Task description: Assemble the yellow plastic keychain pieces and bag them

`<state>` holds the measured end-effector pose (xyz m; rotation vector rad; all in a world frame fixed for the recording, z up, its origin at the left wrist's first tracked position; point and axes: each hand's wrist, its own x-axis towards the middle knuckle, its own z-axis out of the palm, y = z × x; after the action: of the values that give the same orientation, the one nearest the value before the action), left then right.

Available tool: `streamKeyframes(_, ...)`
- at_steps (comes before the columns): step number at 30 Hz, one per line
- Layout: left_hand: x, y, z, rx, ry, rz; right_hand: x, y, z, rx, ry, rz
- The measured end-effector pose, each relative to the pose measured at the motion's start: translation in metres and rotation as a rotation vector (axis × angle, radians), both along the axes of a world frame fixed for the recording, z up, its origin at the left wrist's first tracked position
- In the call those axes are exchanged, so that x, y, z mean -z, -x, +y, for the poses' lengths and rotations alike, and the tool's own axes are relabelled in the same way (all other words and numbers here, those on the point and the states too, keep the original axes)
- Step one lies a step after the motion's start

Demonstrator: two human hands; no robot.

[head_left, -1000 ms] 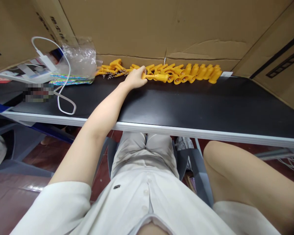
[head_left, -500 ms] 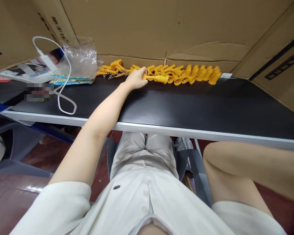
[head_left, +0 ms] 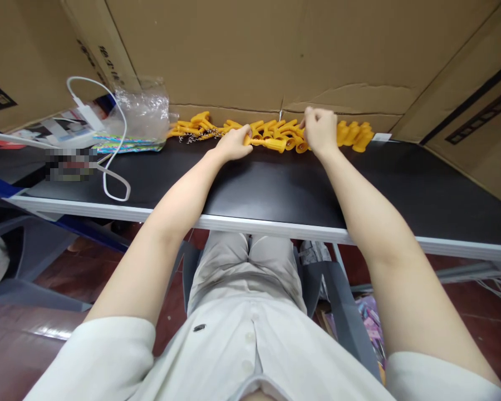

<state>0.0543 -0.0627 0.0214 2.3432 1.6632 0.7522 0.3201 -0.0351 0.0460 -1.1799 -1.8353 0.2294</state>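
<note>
A row of several yellow plastic pieces (head_left: 275, 131) lies along the far edge of the black table (head_left: 275, 189), against the cardboard wall. My left hand (head_left: 234, 143) rests on the table with its fingers closed on one yellow piece (head_left: 271, 143) that juts to the right. Over the row's right part, my right hand (head_left: 320, 131) has its fingers curled down onto the yellow pieces; its grip is hidden behind the knuckles. More yellow pieces (head_left: 359, 136) show to its right.
A crumpled clear plastic bag (head_left: 144, 108) sits on colourful sheets at the back left. A white cable (head_left: 108, 167) loops near the table's front-left edge beside papers. Cardboard panels (head_left: 275, 50) wall the back and right side. A grey chair (head_left: 33, 262) stands below left.
My right arm has come up from below the table, and the hand now sits on the right part of the yellow row. My left hand has stayed on its piece.
</note>
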Motion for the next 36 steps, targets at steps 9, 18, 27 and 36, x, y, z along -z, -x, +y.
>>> streamKeyframes(9,0.0,-0.002,0.0,0.009,-0.013,0.059,0.018,0.017,-0.029,0.053,0.387,-0.075)
streamKeyframes(18,-0.001,-0.002,-0.002,-0.008,-0.017,0.095,0.01,0.026,-0.05,0.049,0.609,0.006)
streamKeyframes(27,-0.003,-0.002,-0.005,0.002,0.0,0.064,0.01,0.023,-0.05,-0.03,0.649,0.105)
streamKeyframes(36,-0.001,0.0,-0.001,-0.001,-0.002,0.036,0.006,0.019,-0.053,-0.099,0.684,0.182)
